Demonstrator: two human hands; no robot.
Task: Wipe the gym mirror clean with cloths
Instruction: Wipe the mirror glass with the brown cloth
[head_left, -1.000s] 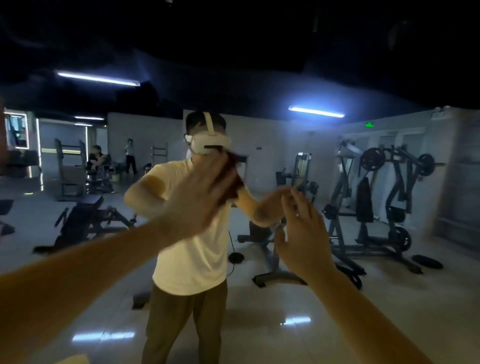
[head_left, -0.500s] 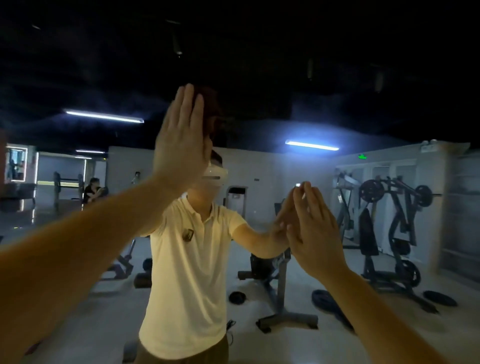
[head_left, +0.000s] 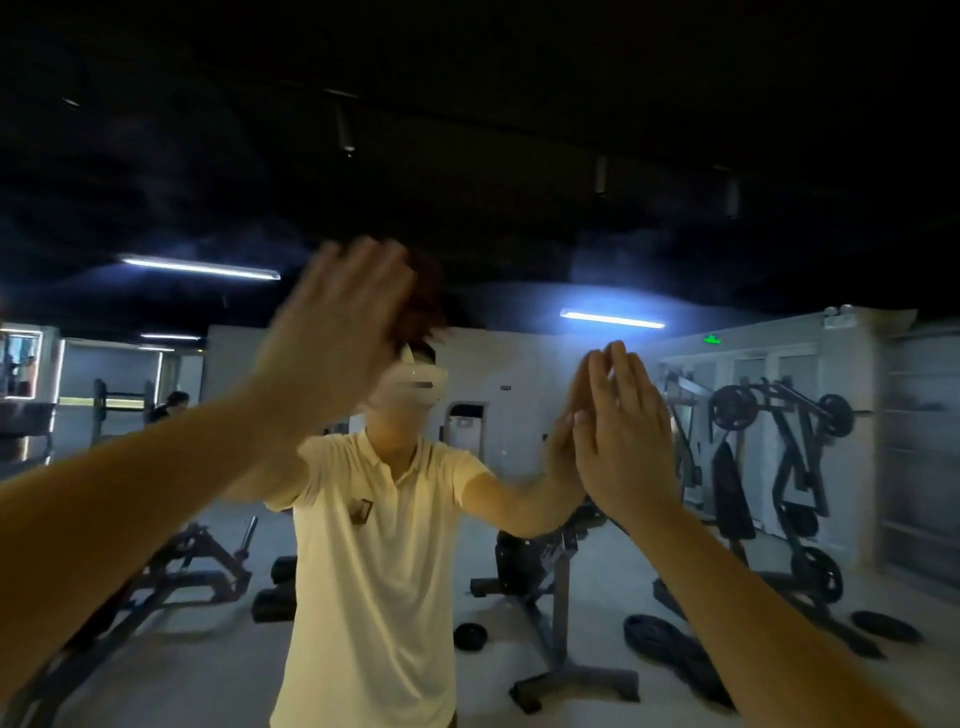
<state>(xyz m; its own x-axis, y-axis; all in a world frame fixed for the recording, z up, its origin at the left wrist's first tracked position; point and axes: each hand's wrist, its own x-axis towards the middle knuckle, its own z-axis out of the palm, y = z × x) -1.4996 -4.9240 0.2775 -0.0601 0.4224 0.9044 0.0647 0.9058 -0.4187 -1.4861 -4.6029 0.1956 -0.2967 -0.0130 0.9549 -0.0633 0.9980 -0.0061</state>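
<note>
The person is standing close in front of the gym mirror (head_left: 571, 156), and the glass is filling the whole view. The left hand (head_left: 332, 338) is reaching up high and is looking blurred. Its fingers are lying straight and together, so its grip is released, and the palm is pressing a dark red cloth (head_left: 427, 301) flat against the glass. Only an edge of the cloth is showing, above and to the right of the fingers, just over the head of the reflection (head_left: 374, 545).

The right hand (head_left: 626, 447) is staying lower, well apart from the left hand. Its grip is released too: the fingers are pointing upward, straight, and they are meeting their own mirrored image on the glass. I cannot tell if any cloth is lying under this palm.

In the glass, the reflection is wearing a pale yellow shirt (head_left: 379, 597) and a white headset (head_left: 421, 382). A weight machine (head_left: 779, 452) is standing at the right side, and 1 small weight plate (head_left: 470, 635) is lying on the floor (head_left: 218, 675). A bright light tube (head_left: 613, 318) is glowing above the right hand.
</note>
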